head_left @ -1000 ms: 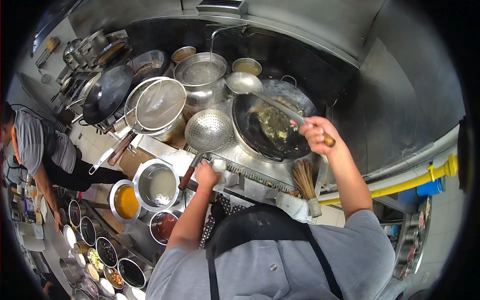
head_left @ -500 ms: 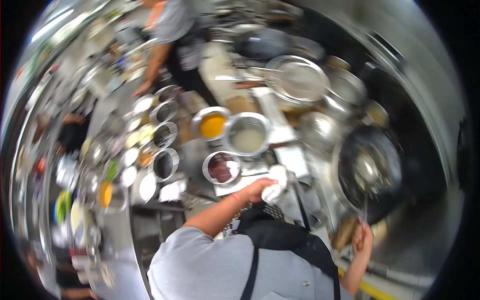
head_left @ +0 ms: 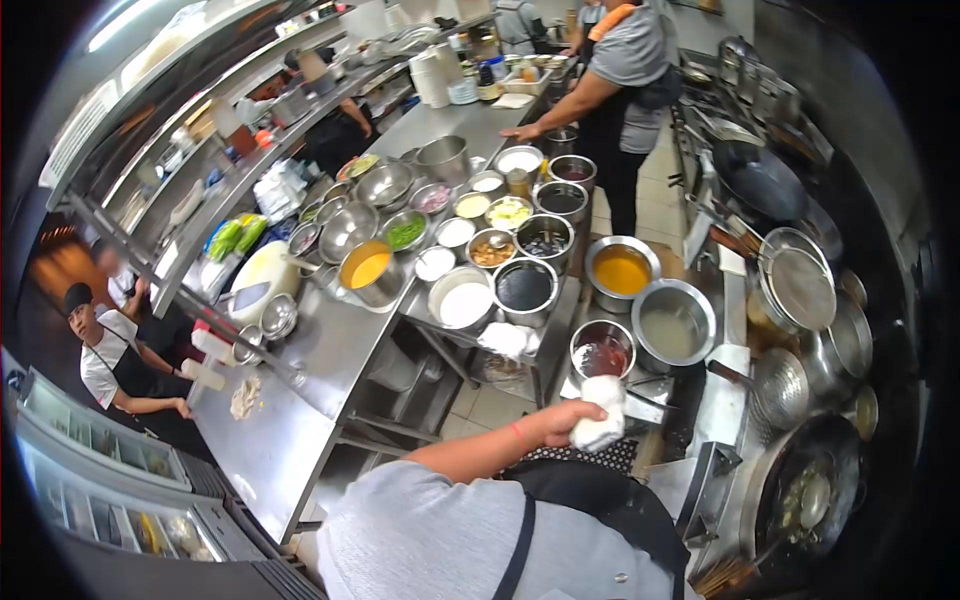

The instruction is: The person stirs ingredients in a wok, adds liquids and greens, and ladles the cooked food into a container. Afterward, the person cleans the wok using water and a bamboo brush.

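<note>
My left hand (head_left: 566, 424) is closed around a folded white cloth (head_left: 598, 418), held in front of the black apron (head_left: 590, 500). Just beyond the cloth stands a metal pot (head_left: 603, 345) of dark red liquid. My right hand lies outside the view. At the lower right, a ladle (head_left: 815, 499) rests its bowl among pieces of food inside a dark wok (head_left: 838, 447). Whether a hand holds the ladle's handle cannot be seen.
Behind the red pot are a pot of orange liquid (head_left: 622, 270) and one of cloudy liquid (head_left: 673, 322). A perforated strainer (head_left: 781, 388) lies by the wok. Left, a steel counter (head_left: 330, 340) carries several containers. One co-worker (head_left: 625, 80) stands ahead, another (head_left: 115, 350) far left.
The view has swung left, bringing the counter and a co-worker into sight and moving the wok toward the lower right. My right hand has left the view; my left still grips the cloth.
</note>
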### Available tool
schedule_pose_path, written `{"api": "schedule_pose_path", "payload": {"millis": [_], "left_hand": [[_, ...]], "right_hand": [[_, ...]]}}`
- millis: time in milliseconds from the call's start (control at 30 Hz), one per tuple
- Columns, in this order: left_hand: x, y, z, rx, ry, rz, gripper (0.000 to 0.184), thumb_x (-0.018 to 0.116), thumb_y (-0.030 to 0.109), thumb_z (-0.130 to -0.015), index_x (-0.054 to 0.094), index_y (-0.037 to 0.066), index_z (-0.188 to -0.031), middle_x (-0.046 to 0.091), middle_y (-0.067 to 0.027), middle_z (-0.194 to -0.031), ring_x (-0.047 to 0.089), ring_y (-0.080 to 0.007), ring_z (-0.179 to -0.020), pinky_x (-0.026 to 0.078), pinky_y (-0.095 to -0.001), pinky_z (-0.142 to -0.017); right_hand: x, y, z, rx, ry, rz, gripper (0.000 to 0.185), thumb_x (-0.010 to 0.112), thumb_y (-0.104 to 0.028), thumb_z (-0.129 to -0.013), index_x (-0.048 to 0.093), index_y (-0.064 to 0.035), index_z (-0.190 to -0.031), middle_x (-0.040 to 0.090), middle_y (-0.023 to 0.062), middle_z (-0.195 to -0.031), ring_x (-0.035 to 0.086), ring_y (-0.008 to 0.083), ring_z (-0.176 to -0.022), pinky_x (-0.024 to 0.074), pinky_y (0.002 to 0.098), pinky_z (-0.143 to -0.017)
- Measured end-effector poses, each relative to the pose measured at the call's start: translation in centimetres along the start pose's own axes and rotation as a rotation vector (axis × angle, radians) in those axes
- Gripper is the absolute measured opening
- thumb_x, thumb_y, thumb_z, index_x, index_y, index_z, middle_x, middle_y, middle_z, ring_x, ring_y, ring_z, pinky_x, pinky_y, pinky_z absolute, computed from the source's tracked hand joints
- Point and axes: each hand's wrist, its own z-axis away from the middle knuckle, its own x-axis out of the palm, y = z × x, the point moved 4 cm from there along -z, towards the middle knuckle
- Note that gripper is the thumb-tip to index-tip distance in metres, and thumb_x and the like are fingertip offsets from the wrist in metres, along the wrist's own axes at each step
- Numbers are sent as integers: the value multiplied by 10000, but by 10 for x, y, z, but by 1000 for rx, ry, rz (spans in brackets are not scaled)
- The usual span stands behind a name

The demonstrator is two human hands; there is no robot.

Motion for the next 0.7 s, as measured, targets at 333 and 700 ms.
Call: {"api": "schedule_pose_path", "payload": {"millis": [333,700], "left_hand": [[-86,73,140,130,324,-72,410,616,90,-798,536,6,-1191,643,-119,-1052,645,-240,-957,523,-376,-852],[-62,88,116,267,300,-614,446,707,162,-828,553,-7,-1211,639,-72,-1104,603,-158,-980,482,-316,-869]], "right_hand": [[-13,-22,23,363,25,5,406,649,-227,-776,605,54,-1066,651,212,-1037,623,415,-946,496,447,-833],[-137,-375,122,-937,-11,-728,588,697,-272,-850,479,47,-1294,567,184,-1259,603,262,-1061,479,349,-904]]}}
